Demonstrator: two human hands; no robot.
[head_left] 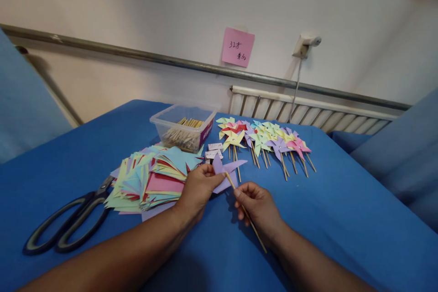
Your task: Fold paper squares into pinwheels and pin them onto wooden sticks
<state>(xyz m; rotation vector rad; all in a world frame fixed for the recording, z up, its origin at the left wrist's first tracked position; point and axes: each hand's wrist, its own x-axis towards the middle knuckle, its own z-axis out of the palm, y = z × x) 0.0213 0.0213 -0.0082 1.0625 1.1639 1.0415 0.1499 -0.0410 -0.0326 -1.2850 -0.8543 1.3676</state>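
A purple paper pinwheel [232, 172] is pinched at its middle between the thumb and fingers of my left hand [201, 185]. My right hand [255, 205] grips a thin wooden stick [255, 230] between thumb and fingers. The stick's upper end lies against the pinwheel's centre beside my left thumb, and its lower end slants down to the right. Whether the two are fastened together cannot be seen. Just left of my left hand lies a pile of coloured paper pieces [164, 182], several of them cut. Small white boxes [214, 150] sit right behind the pinwheel.
Scissors with dark handles [68, 226] rest at the left, blades partly under the paper. A clear plastic tub [164, 121] of wooden sticks stands at the back. Several pinwheels on sticks [278, 146] lie at the back right of the blue-covered table [349, 223]. A radiator [267, 105] is behind.
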